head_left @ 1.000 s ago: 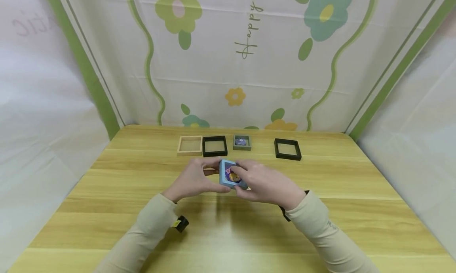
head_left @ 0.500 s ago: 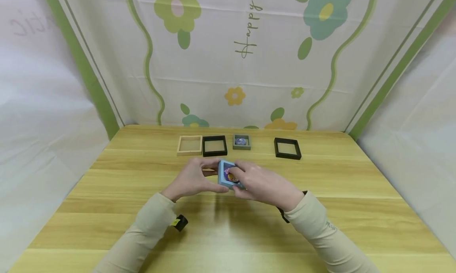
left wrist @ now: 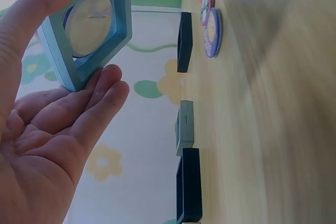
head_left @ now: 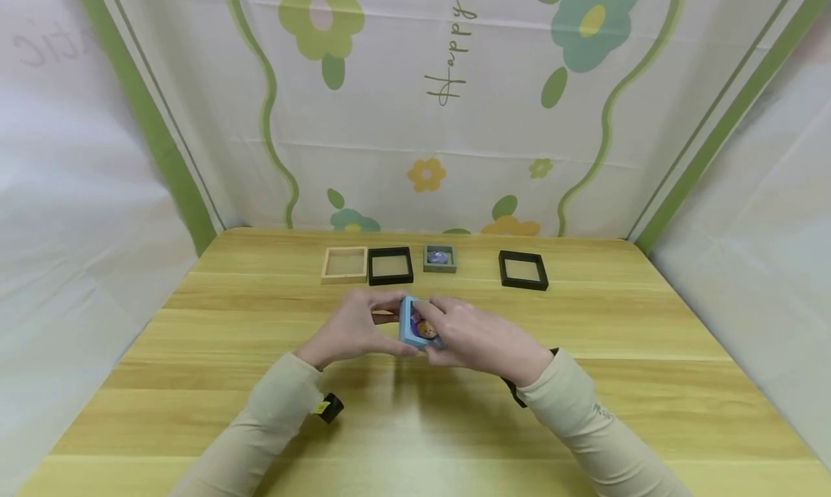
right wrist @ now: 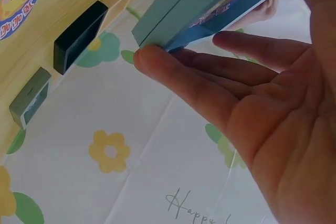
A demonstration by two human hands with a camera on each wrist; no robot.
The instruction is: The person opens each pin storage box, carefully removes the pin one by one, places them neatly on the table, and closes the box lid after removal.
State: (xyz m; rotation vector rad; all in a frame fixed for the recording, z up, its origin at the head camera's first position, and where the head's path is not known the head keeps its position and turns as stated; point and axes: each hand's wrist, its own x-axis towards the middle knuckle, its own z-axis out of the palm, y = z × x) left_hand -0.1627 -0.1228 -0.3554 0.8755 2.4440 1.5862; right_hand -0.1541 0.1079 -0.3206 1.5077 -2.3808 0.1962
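Note:
A light blue square display frame (head_left: 405, 322) is up in the air between both hands. My left hand (head_left: 357, 325) grips it at the left side, thumb on the near edge and fingers on the far edge. My right hand (head_left: 477, 338) holds its right side, with the index finger bent over the front. Inside the frame is a round badge (head_left: 425, 329) with a yellow bear-like face on purple, partly covered by that finger. In the left wrist view the badge's plain back (left wrist: 90, 24) shows through the frame's opening.
Along the table's back stand a pale wooden-coloured frame (head_left: 345, 265), a black frame (head_left: 391, 266), a small grey frame (head_left: 440, 258) with a purple item inside, and another black frame (head_left: 523, 270). Round badges (left wrist: 212, 33) lie on the table, hidden from the head view.
The blue frame has tipped slightly in the hands. My right index finger has shifted up and left across its front, uncovering more of the bear face. The other frames have stayed put.

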